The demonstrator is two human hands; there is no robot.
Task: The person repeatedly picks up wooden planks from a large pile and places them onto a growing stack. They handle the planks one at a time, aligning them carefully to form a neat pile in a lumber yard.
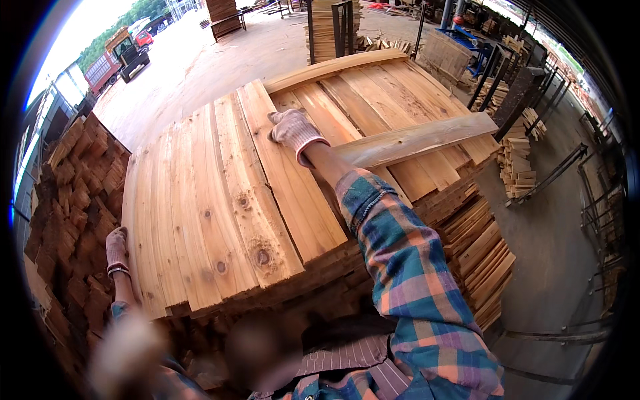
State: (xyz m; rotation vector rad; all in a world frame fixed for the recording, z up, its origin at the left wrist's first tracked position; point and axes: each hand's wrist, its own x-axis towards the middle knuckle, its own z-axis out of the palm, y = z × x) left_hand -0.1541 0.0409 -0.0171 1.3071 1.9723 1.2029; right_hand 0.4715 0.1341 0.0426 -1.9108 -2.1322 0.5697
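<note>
My right hand (293,130), gloved, lies flat and open on the top of the plank stack (220,200), holding nothing. The loose board (417,139) lies just beside it, long axis running toward the stack's far right edge, crosswise over the planks. Rough pale wood, knotty. My left hand (117,250) grips the stack's near left edge, farther away.

Bright daylight, blown-out upper left, fisheye-bent edges, blurred bottom.
</note>
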